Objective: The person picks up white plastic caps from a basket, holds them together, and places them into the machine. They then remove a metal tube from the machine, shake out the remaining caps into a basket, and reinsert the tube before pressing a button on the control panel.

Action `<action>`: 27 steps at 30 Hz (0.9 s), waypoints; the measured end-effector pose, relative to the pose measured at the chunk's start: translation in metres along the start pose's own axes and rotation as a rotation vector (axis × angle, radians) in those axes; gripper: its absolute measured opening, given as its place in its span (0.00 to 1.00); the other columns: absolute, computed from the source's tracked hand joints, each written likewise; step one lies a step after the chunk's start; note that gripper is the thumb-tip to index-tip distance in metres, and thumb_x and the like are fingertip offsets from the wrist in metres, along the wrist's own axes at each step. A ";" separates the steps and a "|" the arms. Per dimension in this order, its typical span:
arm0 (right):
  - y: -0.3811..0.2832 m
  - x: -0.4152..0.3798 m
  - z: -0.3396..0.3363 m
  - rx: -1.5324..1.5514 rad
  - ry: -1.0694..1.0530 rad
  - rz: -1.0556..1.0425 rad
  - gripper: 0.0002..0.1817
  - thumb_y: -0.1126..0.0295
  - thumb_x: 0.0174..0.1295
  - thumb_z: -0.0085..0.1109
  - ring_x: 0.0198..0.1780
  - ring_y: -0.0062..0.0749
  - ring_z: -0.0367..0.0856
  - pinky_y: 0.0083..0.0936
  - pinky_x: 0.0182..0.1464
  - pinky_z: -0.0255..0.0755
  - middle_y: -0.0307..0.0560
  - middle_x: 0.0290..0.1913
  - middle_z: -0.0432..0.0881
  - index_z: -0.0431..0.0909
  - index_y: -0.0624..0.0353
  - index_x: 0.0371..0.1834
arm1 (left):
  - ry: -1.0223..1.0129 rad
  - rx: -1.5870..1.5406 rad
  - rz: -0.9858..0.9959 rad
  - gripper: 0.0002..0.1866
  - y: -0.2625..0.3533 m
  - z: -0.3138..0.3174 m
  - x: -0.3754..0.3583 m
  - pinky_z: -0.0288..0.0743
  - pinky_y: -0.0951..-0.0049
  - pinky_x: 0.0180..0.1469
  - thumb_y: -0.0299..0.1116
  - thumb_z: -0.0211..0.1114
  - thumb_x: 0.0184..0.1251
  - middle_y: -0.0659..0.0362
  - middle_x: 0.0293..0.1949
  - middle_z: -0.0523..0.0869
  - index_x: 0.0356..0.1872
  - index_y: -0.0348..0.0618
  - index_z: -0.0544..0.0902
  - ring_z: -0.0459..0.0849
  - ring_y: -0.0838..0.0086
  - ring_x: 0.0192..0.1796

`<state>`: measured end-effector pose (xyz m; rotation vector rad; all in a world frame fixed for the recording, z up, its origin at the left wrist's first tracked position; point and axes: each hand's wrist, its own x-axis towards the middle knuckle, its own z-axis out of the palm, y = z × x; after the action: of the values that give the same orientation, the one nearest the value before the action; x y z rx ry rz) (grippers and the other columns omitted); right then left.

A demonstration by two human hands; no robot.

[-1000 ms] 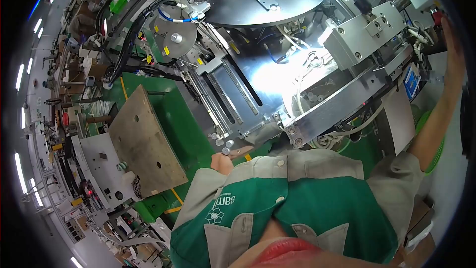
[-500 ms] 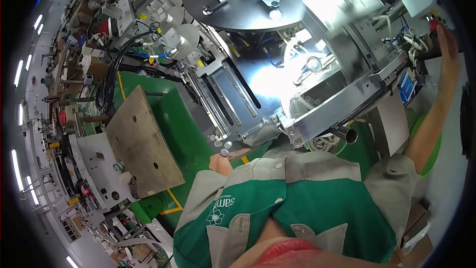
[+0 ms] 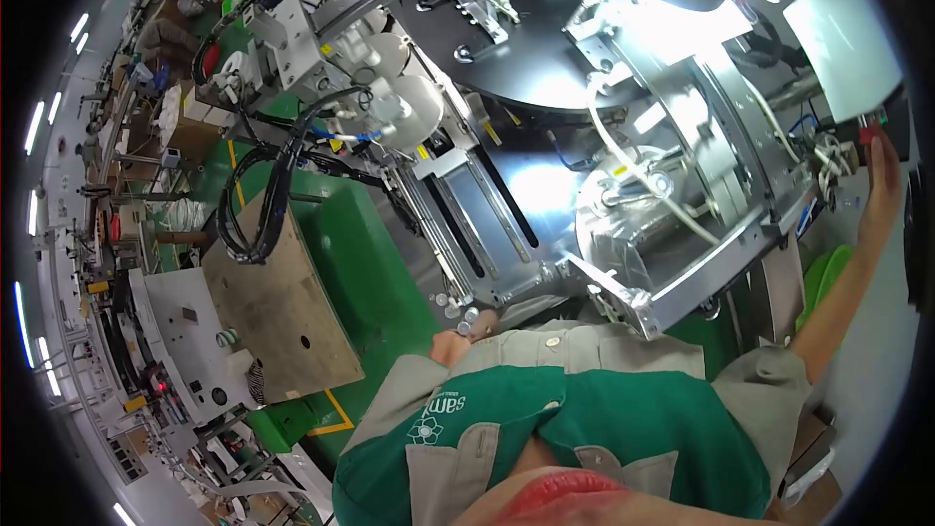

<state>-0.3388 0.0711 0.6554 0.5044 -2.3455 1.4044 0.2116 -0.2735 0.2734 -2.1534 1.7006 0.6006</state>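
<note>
My right hand [image 3: 882,175] reaches out at far right, its stretched fingertips against a small red knob [image 3: 867,135] under a white box [image 3: 849,44]. Low in the middle, my left hand [image 3: 451,348] is beside several small shiny round-ended pieces [image 3: 467,319] at the machine's near corner. Its fingers are mostly hidden, so I cannot make out any hold. In front of me stands a machine with a large dark round plate [image 3: 526,68], a metal bed with rails [image 3: 492,219] and a brightly lit section behind a metal frame [image 3: 721,258].
Black cables [image 3: 255,234] hang in a loop at left. Below them stands a brown board [image 3: 268,321] with holes, beside a white panel [image 3: 185,331]. The floor [image 3: 355,263] is green with yellow lines. A green basket [image 3: 826,282] is under my right arm.
The view has tilted and shifted, so the machine sits lower and farther right. A blurred shape near the lit section is now sharp. My right fingers still touch the knob; my left stays by the corner.
</note>
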 end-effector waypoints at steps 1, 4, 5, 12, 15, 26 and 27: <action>-0.002 0.000 0.001 0.018 0.010 0.012 0.22 0.62 0.67 0.55 0.59 0.27 0.73 0.24 0.64 0.64 0.46 0.56 0.76 0.73 0.67 0.58 | -0.009 0.001 -0.013 0.11 0.000 0.000 0.001 0.78 0.64 0.38 0.33 0.71 0.45 0.51 0.35 0.87 0.33 0.43 0.87 0.87 0.60 0.39; -0.002 -0.004 0.004 0.059 0.025 0.034 0.23 0.61 0.68 0.54 0.61 0.30 0.71 0.27 0.67 0.62 0.49 0.59 0.73 0.72 0.67 0.59 | -0.029 -0.002 -0.052 0.12 0.001 0.002 0.005 0.79 0.64 0.39 0.33 0.71 0.45 0.51 0.35 0.87 0.33 0.43 0.87 0.87 0.60 0.39; -0.001 -0.003 0.004 0.057 0.035 0.028 0.23 0.60 0.68 0.54 0.61 0.30 0.71 0.27 0.67 0.62 0.49 0.59 0.73 0.72 0.67 0.59 | -0.030 -0.003 -0.060 0.12 0.002 0.002 0.006 0.79 0.64 0.39 0.33 0.71 0.45 0.51 0.35 0.87 0.33 0.43 0.87 0.87 0.60 0.40; 0.018 -0.002 -0.007 -0.014 0.023 0.000 0.26 0.58 0.68 0.53 0.63 0.32 0.69 0.28 0.67 0.60 0.49 0.60 0.72 0.70 0.66 0.61 | -0.045 0.004 -0.095 0.12 0.005 0.002 0.015 0.79 0.64 0.40 0.34 0.71 0.46 0.51 0.36 0.87 0.34 0.43 0.87 0.87 0.60 0.40; 0.006 -0.003 0.002 0.059 0.074 0.102 0.26 0.57 0.68 0.53 0.63 0.32 0.69 0.28 0.67 0.60 0.49 0.61 0.72 0.70 0.66 0.61 | -0.048 -0.003 -0.113 0.13 0.008 0.002 0.018 0.79 0.64 0.40 0.34 0.71 0.46 0.51 0.37 0.87 0.35 0.43 0.87 0.87 0.60 0.41; -0.041 -0.016 0.026 0.057 0.029 -0.066 0.23 0.57 0.63 0.60 0.43 0.35 0.78 0.25 0.48 0.74 0.52 0.40 0.81 0.76 0.72 0.44 | -0.037 -0.018 -0.152 0.13 0.009 0.003 0.018 0.79 0.64 0.42 0.36 0.71 0.47 0.51 0.39 0.87 0.36 0.44 0.87 0.87 0.60 0.42; -0.031 -0.014 0.020 0.053 0.042 0.003 0.23 0.58 0.65 0.58 0.50 0.34 0.75 0.26 0.54 0.69 0.52 0.46 0.78 0.74 0.71 0.49 | -0.040 -0.024 -0.158 0.14 0.007 0.004 0.016 0.79 0.64 0.42 0.36 0.71 0.47 0.51 0.39 0.87 0.36 0.44 0.87 0.87 0.60 0.42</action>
<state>-0.3141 0.0413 0.6634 0.4816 -2.2817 1.4678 0.2078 -0.2867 0.2620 -2.2502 1.4930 0.6186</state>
